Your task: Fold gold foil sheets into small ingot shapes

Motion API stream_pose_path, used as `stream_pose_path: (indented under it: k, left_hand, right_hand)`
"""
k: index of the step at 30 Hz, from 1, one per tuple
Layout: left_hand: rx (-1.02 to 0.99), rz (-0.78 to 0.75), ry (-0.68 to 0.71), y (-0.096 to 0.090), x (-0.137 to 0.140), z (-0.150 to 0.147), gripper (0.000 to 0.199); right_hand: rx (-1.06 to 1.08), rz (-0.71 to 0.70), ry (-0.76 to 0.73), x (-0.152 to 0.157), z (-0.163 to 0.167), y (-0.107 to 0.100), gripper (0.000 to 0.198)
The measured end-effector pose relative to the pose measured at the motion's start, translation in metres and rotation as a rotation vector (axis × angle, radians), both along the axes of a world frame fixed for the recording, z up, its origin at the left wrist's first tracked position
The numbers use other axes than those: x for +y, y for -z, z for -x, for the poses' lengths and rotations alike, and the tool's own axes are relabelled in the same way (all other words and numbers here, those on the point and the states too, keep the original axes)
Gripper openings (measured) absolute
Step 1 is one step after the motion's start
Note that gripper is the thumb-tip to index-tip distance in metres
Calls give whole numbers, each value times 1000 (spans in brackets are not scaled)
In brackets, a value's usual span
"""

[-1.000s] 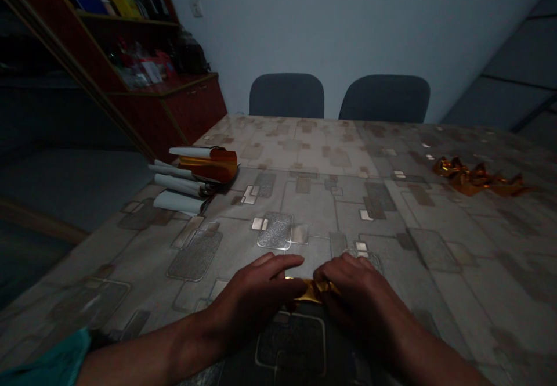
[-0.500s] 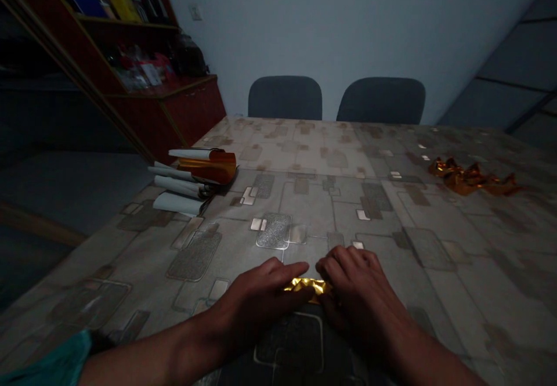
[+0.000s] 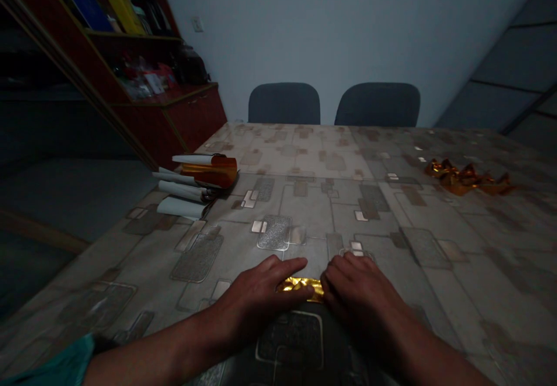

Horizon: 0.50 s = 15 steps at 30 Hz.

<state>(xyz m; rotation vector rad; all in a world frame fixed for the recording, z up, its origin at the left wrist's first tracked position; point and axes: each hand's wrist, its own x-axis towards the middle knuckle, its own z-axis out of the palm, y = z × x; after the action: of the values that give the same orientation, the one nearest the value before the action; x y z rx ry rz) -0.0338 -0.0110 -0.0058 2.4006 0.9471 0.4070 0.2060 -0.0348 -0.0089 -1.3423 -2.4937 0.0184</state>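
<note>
Between my hands, close to the near side of the table, lies a crinkled strip of shiny gold foil paper (image 3: pixel 316 294). My left hand (image 3: pixel 261 290) grips its left end, the thumb pressed along the foil and the index finger stretched out beyond it. At the other end, my right hand (image 3: pixel 357 287) has its fingers curled down and pinched on the foil. The fingers cover both ends of the strip, so its full shape is hidden.
Folded gold foil pieces (image 3: pixel 465 178) sit in a cluster at the right of the patterned tablecloth (image 3: pixel 300 162). Bent gold sheets with white backs (image 3: pixel 209 171) lie at the left. Two grey chairs (image 3: pixel 285 104) stand behind the table, and a red cabinet (image 3: pixel 198 116) is at far left.
My right hand has slid slightly right along the foil, and more of the strip shows between the hands. My left hand has barely moved. The camera view has shifted a little.
</note>
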Motion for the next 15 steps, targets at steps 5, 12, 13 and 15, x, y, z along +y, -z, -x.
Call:
stream_pose_path:
  k: [5, 12, 13, 15]
  left_hand:
    - [-97, 2, 0, 1, 7, 5, 32]
    - [-185, 26, -53, 1, 9, 8, 35]
    - [-190, 15, -46, 1, 9, 8, 34]
    - [-210, -2, -34, 2, 8, 8, 32]
  right_hand:
    - [130, 207, 35, 2, -8, -12, 22]
    - [265, 356, -164, -8, -8, -15, 18]
    - [280, 382, -158, -9, -9, -16, 17]
    - [252, 420, -121, -8, -10, -19, 14]
